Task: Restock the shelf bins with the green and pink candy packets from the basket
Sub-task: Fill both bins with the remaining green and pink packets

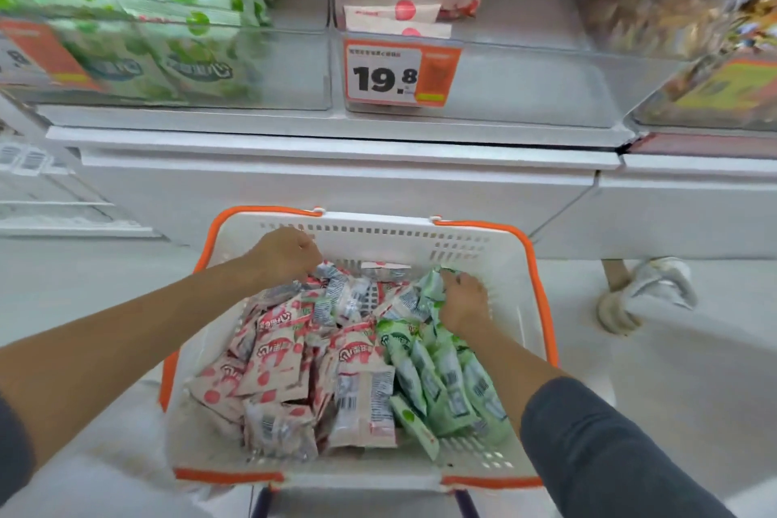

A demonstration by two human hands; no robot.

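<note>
A white basket (475, 252) with orange rim sits low in front of me, filled with pink candy packets (277, 353) on the left and green candy packets (445, 374) on the right. My left hand (286, 254) is curled at the basket's far left, fingers gripping pink packets at the top of the pile. My right hand (462, 301) reaches into the far right and grips a green packet (433, 286). Above, the left shelf bin (290, 67) holds green packets; the middle shelf bin (525, 76) holds a few pink packets at its left.
An orange price tag reading 19.8 (399, 74) hangs on the middle bin's front. A third bin (710, 93) of brown wrapped goods is at upper right. White shelf ledge (336, 147) runs below the bins. Another person's shoes (647, 294) stand right of the basket.
</note>
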